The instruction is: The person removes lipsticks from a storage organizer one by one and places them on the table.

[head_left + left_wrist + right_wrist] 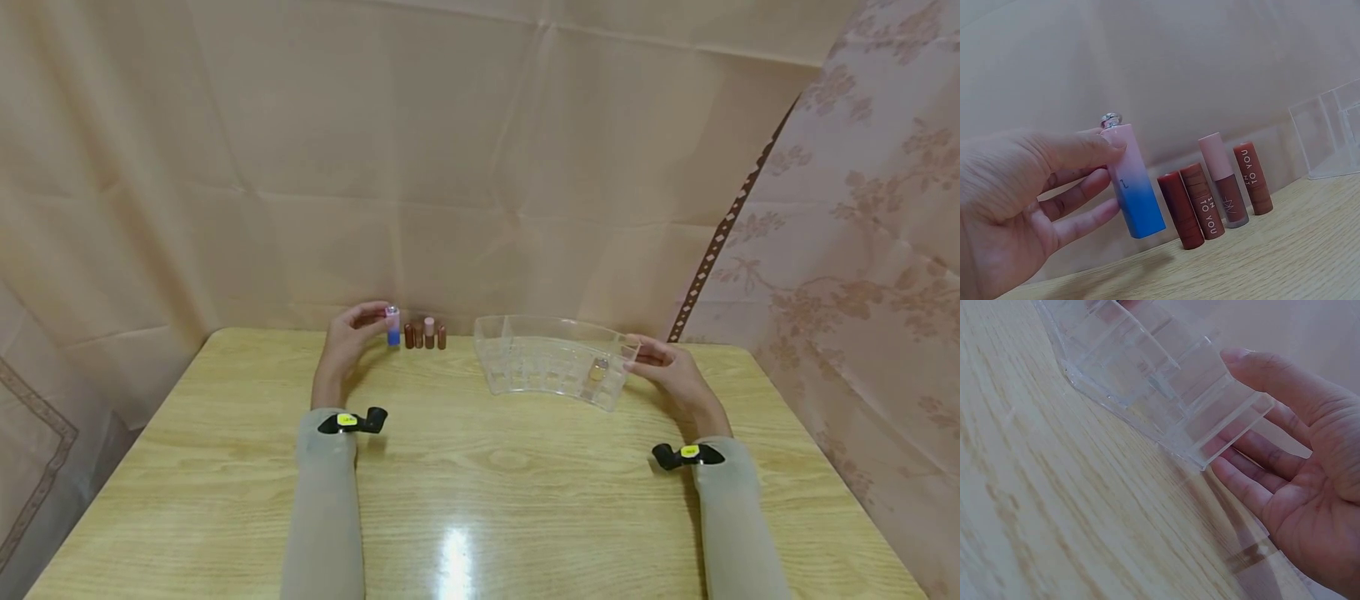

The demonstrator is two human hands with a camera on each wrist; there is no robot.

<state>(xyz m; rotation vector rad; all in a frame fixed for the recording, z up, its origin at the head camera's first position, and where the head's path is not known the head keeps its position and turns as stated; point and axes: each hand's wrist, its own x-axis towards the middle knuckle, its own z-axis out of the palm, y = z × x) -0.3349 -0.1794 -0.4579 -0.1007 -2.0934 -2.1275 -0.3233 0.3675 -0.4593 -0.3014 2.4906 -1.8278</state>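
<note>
My left hand (345, 343) pinches a lipstick tube (1132, 181) that fades from pink to blue and has a silver ring on top. The tube stands nearly upright, its blue end close over the table. Just right of it is a row of lip products: a dark red-brown tube (1180, 212), a brown lettered tube (1202, 203), a pink-capped lip gloss (1225, 181) and another brown lettered tube (1252, 179). My right hand (671, 375) grips the right end of a clear acrylic organizer (536, 390), thumb at the top edge and fingers along the outer side.
A small gold-topped item (598, 369) sits in a compartment near the organizer's right end. The wood-grain table (517, 500) reaches back to a beige curtain (450, 167). A floral cloth (885, 208) hangs on the right side.
</note>
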